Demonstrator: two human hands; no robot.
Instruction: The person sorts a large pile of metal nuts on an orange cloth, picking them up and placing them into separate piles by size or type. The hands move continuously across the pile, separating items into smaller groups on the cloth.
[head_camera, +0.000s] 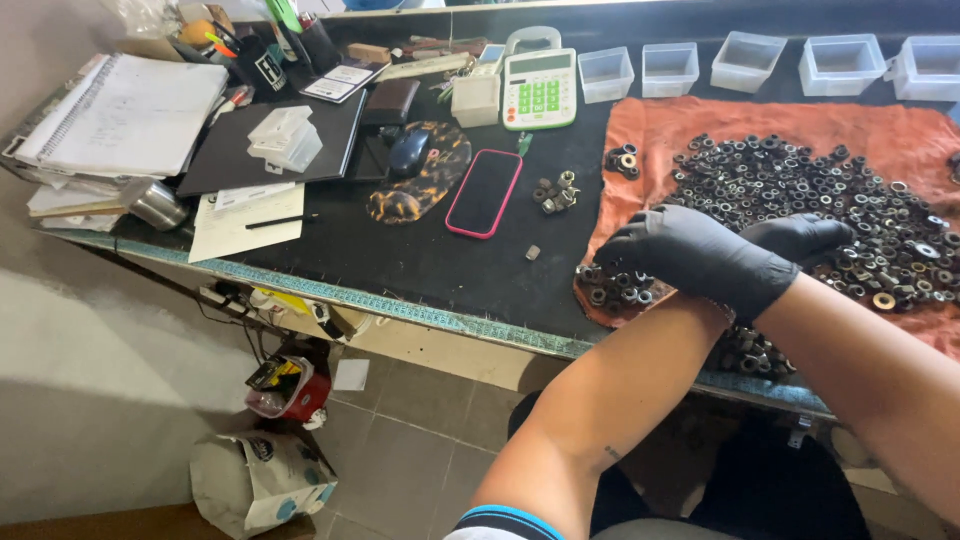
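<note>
Both my hands wear black gloves and cross at the wrists over an orange cloth (650, 130). My right hand (685, 255) reaches left, its fingers curled down onto a small heap of metal nuts (610, 288) at the cloth's near left edge. Part of my left hand (805, 235) shows behind it, resting by the big spread of dark nuts and washers (800, 180). I cannot see whether either hand holds a nut.
Several empty clear plastic bins (670, 68) line the table's far edge. A pink-edged phone (485, 192), a white calculator (540, 90), small nut clusters (555, 190), a notebook (125, 110) and papers lie at left. Bags (260, 480) sit on the floor.
</note>
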